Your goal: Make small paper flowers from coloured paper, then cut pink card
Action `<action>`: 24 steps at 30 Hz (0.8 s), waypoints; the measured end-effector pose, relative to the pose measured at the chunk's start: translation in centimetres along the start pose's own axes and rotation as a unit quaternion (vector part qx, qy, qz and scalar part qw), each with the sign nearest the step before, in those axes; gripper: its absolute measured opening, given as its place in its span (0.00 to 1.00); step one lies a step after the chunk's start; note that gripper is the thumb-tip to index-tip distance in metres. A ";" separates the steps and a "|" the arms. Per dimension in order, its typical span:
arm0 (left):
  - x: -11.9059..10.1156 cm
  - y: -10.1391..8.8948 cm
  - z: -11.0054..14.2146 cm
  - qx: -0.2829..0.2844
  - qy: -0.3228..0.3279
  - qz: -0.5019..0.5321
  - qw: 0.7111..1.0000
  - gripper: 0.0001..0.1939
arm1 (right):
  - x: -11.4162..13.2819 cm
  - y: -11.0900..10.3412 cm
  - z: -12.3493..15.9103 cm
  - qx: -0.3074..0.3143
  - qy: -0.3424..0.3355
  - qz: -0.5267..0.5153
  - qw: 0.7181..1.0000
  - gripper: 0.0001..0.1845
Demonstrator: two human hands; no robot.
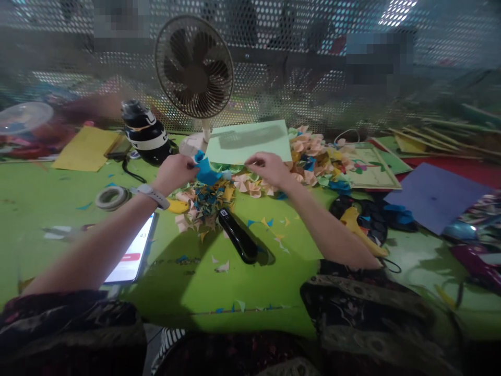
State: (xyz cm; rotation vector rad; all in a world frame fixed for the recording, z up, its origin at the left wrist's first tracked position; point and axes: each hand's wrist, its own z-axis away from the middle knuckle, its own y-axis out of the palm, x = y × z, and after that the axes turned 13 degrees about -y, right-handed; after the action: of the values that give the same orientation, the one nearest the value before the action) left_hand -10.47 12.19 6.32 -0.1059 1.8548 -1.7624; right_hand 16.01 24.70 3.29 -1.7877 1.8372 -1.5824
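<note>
My left hand [176, 172] is closed in a pinch at the edge of a blue paper piece [207, 173], which looks folded or cut. Close to the lower edge of a pale green paper sheet [250, 141], my right hand [270, 168] has its thumb and fingers pressed together; whatever may be between them is too small to make out. Below and between the hands lies a heap of small blue and yellow paper scraps [213, 198]. Peach paper flowers [250, 185] are spread beneath the right hand. A black stapler-like tool [238, 237] rests on the green table [176, 292].
A fan [194, 68] and a black bottle [146, 133] stand at the back. Left are yellow paper [84, 149], tape rolls [111, 197] and a lit phone [133, 256]. Right are piled paper flowers [309, 146], a framed picture [368, 164] and purple paper [434, 196].
</note>
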 end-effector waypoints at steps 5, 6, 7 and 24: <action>0.5 0.3 0.2 -0.023 -0.004 -0.038 0.999 0.15 | 1.3 5.3 -1.9 0.118 -0.072 0.109 0.984 0.18; 0.7 0.4 0.2 -0.027 -0.002 -0.039 0.999 0.15 | 1.3 5.9 -2.2 0.136 -0.080 0.133 0.978 0.19; 0.8 0.4 0.3 -0.032 0.000 -0.040 0.999 0.15 | 1.3 6.4 -2.3 0.151 -0.084 0.152 0.973 0.20; -0.8 -0.2 0.8 -0.082 -0.022 -0.127 0.988 0.22 | 2.9 5.6 0.2 0.051 -0.020 -0.152 0.987 0.22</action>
State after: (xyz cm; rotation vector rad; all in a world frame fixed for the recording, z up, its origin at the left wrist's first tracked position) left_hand -9.49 11.79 6.77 -0.4601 2.0234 -1.7515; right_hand 11.66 20.90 0.78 -2.1138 1.4908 -1.6890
